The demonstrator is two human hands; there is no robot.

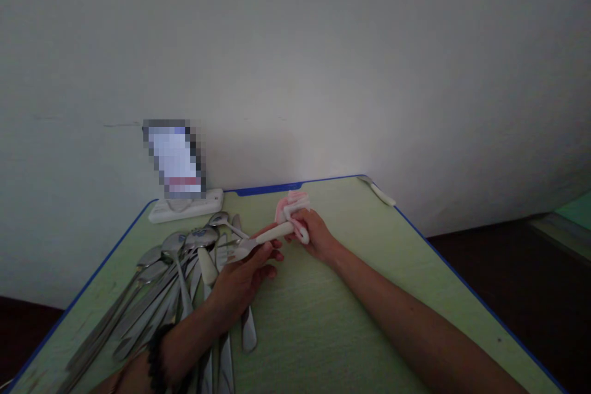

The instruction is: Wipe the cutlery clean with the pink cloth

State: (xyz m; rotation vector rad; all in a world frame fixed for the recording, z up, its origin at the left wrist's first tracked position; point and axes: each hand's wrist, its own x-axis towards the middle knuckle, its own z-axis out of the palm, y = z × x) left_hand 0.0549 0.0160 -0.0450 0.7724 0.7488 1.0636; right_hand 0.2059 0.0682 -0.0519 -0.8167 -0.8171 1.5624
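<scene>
A fork with a white handle (273, 233) is held slanting above the table, its metal tines pointing left. My left hand (247, 280) is closed on it near where the metal neck joins the handle. At the handle's other end, my right hand (316, 235) grips a folded pink and white cloth (295, 202), which lies against the handle. To the left, partly under my left forearm, is a loose pile of metal cutlery, with a spoon (174, 245) and a white-handled piece (207, 266) among it.
A second white-handled utensil (379, 192) rests at the table's back right edge. A device with a blurred-out lit screen (175, 157) stands on a white power strip (210, 203) at the back left. The green table (341, 332) has a blue edge and meets a pale wall.
</scene>
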